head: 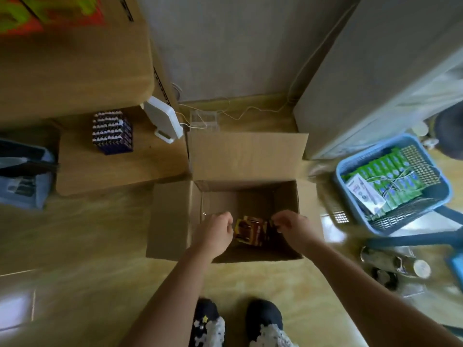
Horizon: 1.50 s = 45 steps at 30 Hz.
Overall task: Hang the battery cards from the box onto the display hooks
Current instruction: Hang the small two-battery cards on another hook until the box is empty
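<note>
An open cardboard box [245, 156] stands on the floor in front of me, flaps spread. Inside, near its front wall, lies a small stack of red, yellow and dark battery cards [250, 230]. Both my arms reach down into the box. My left hand [213, 231] is curled at the left edge of the cards and touches them. My right hand [290, 227] pinches the right edge of the stack with fingertips. No display hooks are in view.
A blue plastic basket [393, 184] with green packets sits on the floor at right. A block of purple batteries [112, 132] rests on a low cardboard box at left beside a white device [164, 120]. Cans [395, 264] lie at lower right. My feet stand below the box.
</note>
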Available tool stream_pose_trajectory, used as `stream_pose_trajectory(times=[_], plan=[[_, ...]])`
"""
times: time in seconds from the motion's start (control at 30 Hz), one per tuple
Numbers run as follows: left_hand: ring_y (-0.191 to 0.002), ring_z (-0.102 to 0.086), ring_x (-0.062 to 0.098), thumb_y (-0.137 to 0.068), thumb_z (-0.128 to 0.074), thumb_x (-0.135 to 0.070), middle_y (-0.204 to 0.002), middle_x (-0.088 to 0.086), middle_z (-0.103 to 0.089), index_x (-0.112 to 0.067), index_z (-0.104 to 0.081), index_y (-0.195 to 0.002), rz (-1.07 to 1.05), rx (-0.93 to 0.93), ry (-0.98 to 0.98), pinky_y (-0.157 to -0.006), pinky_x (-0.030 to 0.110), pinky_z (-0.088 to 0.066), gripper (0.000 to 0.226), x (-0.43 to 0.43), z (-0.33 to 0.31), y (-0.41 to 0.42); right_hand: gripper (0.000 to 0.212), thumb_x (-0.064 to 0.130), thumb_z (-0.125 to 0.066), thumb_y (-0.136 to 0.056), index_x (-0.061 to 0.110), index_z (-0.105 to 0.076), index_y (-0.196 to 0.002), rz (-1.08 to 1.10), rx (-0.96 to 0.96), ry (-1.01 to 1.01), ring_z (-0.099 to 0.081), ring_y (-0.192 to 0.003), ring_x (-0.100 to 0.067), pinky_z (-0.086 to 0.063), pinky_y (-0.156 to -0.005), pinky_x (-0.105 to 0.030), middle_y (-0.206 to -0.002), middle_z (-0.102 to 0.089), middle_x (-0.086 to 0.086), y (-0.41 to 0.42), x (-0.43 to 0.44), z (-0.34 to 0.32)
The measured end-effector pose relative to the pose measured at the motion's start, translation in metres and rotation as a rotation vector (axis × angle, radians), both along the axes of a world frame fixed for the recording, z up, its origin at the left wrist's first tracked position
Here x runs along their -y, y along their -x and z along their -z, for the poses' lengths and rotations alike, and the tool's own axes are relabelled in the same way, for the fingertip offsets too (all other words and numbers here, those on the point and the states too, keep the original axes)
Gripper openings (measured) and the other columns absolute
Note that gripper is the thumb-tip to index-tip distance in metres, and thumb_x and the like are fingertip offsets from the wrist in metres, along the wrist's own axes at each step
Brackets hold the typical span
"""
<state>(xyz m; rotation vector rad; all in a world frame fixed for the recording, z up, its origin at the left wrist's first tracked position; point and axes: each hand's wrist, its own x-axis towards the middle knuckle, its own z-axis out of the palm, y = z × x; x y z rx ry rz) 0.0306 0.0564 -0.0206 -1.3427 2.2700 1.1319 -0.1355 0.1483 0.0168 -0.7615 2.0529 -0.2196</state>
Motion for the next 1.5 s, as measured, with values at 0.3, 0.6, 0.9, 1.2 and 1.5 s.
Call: stream_pose_trajectory(times=[0.3,0.6,0.9,1.2,1.5], plan=[[-0.112,-0.054,0.019,-0.092,-0.051,-0.016,-0.126,0.003,-0.056,-0.018,-0.053,-0.123,0.301,0.014,-0.130,-0.085,0.028,-0.044,0.031,0.013,0.178,0.054,0.040,0.009,-0.047,-0.093,0.016,-0.047,-0.132,-0.291,-0.030,-0.208,-0.053,-0.118,-0.022,-0.047,-0.098,-0.031,-0.131,-0.052,-0.007,0.029,0.027,0.189],[-0.143,-0.014,0.029,-0.078,-0.070,-0.034,-0.156,0.011,-0.013,-0.015,-0.020,-0.146,0.726,0.208,-0.173,-0.117,0.039,-0.019,0.086,0.014,0.276,0.067,0.026,0.013,-0.048,-0.093,0.009,-0.052,-0.118,-0.603,-0.106,-0.480,-0.054,-0.112,-0.027,-0.045,-0.097,-0.036,-0.126,-0.052,-0.010,0.039,0.033,0.291],[-0.110,-0.055,0.024,-0.078,-0.070,-0.021,-0.115,0.005,-0.059,-0.017,-0.057,-0.107,0.503,0.259,-0.292,-0.090,0.032,-0.045,0.033,0.040,0.287,0.041,0.040,0.014,-0.048,-0.094,0.007,-0.039,-0.132,-0.651,-0.220,-0.493,-0.050,-0.121,-0.028,-0.043,-0.096,-0.036,-0.135,-0.046,-0.013,0.029,0.025,0.304],[-0.097,-0.062,0.023,-0.074,-0.076,-0.024,-0.116,0.006,-0.060,-0.013,-0.053,-0.119,-0.003,0.282,-0.158,-0.061,0.027,-0.055,0.052,0.074,0.273,0.027,0.059,0.029,-0.057,-0.089,0.004,-0.030,-0.135,-0.717,-0.474,-0.446,-0.051,-0.118,-0.026,-0.043,-0.090,-0.033,-0.136,-0.041,-0.016,0.006,0.010,0.319],[-0.112,-0.056,0.024,-0.075,-0.075,-0.028,-0.122,0.004,-0.059,-0.016,-0.052,-0.122,-0.002,0.303,-0.111,-0.095,0.039,-0.048,0.053,0.072,0.272,0.030,0.048,0.032,-0.065,-0.083,0.011,-0.051,-0.124,-0.777,-0.421,-0.490,-0.049,-0.119,-0.025,-0.042,-0.091,-0.034,-0.129,-0.050,-0.010,0.012,0.018,0.315]])
